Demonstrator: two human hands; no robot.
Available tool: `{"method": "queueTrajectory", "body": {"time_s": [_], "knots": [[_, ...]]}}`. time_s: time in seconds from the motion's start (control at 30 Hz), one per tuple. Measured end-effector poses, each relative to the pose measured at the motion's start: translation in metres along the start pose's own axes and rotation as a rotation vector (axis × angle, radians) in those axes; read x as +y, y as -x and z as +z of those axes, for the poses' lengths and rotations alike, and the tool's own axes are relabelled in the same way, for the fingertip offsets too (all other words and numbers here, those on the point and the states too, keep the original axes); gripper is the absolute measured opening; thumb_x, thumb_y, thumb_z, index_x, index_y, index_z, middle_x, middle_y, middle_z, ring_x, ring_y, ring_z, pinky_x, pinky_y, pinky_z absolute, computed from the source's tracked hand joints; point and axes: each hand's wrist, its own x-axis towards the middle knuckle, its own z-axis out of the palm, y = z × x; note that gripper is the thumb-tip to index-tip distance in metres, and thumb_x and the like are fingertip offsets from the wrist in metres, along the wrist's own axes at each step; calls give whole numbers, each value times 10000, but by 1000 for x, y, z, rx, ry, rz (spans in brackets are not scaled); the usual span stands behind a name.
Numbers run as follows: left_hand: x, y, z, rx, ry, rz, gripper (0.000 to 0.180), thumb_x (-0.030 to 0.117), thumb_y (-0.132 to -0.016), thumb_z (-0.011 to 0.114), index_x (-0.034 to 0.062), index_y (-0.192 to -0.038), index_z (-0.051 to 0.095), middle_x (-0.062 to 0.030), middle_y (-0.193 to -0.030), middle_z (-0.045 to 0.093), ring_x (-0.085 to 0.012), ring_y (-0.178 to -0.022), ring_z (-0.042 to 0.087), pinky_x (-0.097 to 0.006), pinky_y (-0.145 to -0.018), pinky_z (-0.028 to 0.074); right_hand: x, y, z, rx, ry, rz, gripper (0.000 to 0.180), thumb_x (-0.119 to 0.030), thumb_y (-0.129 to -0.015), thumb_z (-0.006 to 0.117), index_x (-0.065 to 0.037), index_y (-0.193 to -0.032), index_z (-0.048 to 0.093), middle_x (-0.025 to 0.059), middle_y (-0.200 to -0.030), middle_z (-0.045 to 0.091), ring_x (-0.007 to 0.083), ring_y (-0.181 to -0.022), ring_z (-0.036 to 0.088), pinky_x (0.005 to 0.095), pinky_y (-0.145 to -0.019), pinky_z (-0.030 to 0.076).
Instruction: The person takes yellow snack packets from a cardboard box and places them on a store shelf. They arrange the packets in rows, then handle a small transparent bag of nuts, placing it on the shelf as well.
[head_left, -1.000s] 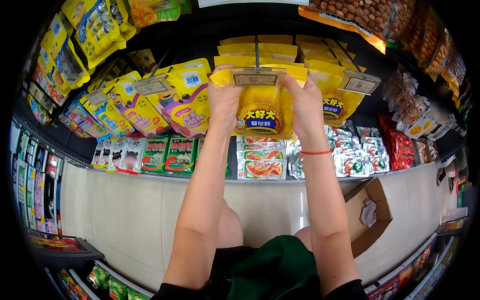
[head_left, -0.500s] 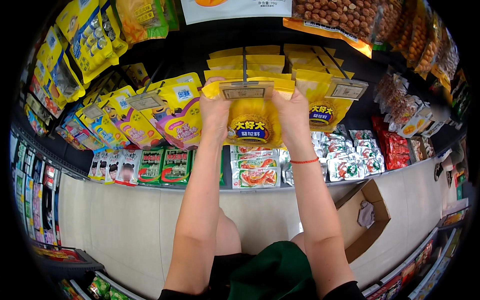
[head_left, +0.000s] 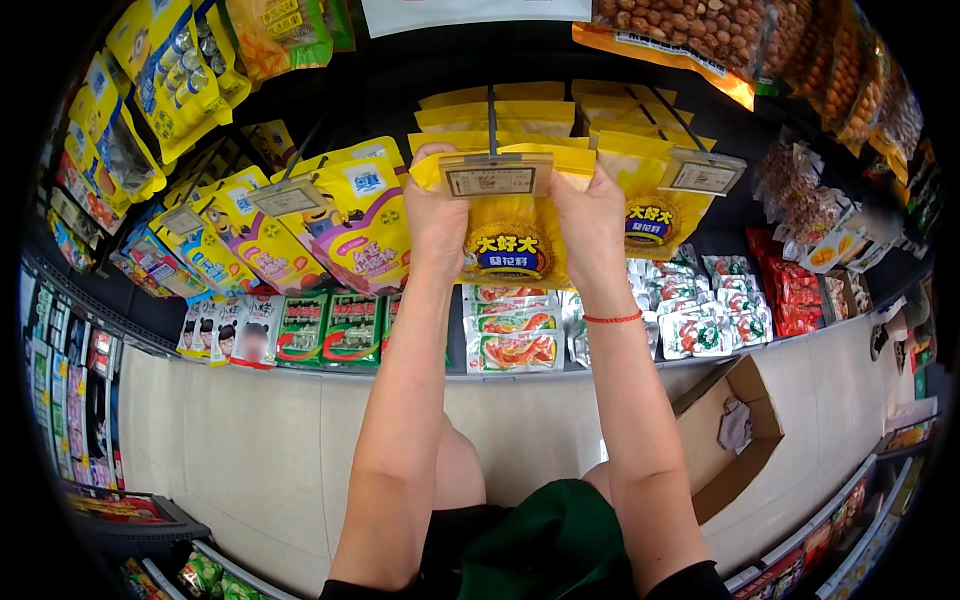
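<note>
A yellow bag of sunflower seeds (head_left: 510,228) hangs from a metal peg at the middle of the shelf, a round sunflower picture on its front. My left hand (head_left: 436,212) grips its upper left edge, fingers partly behind the bag. On the upper right edge my right hand (head_left: 590,215) pinches it, thumb in front; a red cord circles that wrist. A clear price tag holder (head_left: 496,178) at the peg's end covers part of the bag's top between my hands. More yellow bags (head_left: 545,118) hang behind, and a matching bag (head_left: 650,205) hangs to the right.
Yellow and pink snack pouches (head_left: 360,215) hang on the left. Silver packets (head_left: 705,315) and green packs (head_left: 330,325) lie on the lower shelf. Overhead hangs a large bag of nuts (head_left: 690,30). An open cardboard box (head_left: 745,440) with a grey cloth stands on the floor at right.
The held bag has shifted slightly upward and back, its top edge now more behind the tag holder. Both hands keep their grip. The view has shifted slightly.
</note>
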Motion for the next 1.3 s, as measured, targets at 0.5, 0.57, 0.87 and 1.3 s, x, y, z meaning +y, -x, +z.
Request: {"method": "queueTrajectory", "body": {"time_s": [0.5, 0.57, 0.87, 1.3], "knots": [[-1, 0, -1, 0, 98, -63, 299, -66, -765, 634, 72, -989, 491, -14, -912, 547, -96, -862, 524, -243, -784, 441, 4, -3, -4, -22, -17, 60, 217, -64, -840, 629, 28, -1034, 595, 60, -968, 651, 101, -831, 592, 235, -739, 473], [-3, -3, -5, -26, 74, -52, 304, -59, -767, 635, 64, -1005, 491, -19, -928, 556, -100, -870, 531, -245, -791, 443, 2, -3, -2, -28, 5, 52, 228, -72, -842, 630, 27, -1043, 594, 61, -973, 650, 102, -842, 592, 234, -746, 470], [0, 2, -9, -17, -105, -86, 228, 28, -826, 627, 33, -1047, 574, -43, -1005, 627, -125, -903, 583, -258, -794, 464, 7, -6, -13, -61, -11, 59, 202, -171, -853, 659, -6, -958, 607, -1, -868, 614, 50, -764, 523, 206, -666, 420], [-19, 6, -31, 63, -125, -42, 240, 108, -878, 598, -4, -1085, 555, -42, -1009, 623, -97, -888, 561, -247, -782, 443, 41, -10, -25, 125, 394, -327, 408, -371, -922, 545, 19, -803, 570, -11, -605, 453, 53, -601, 351, 231, -525, 317]]}}
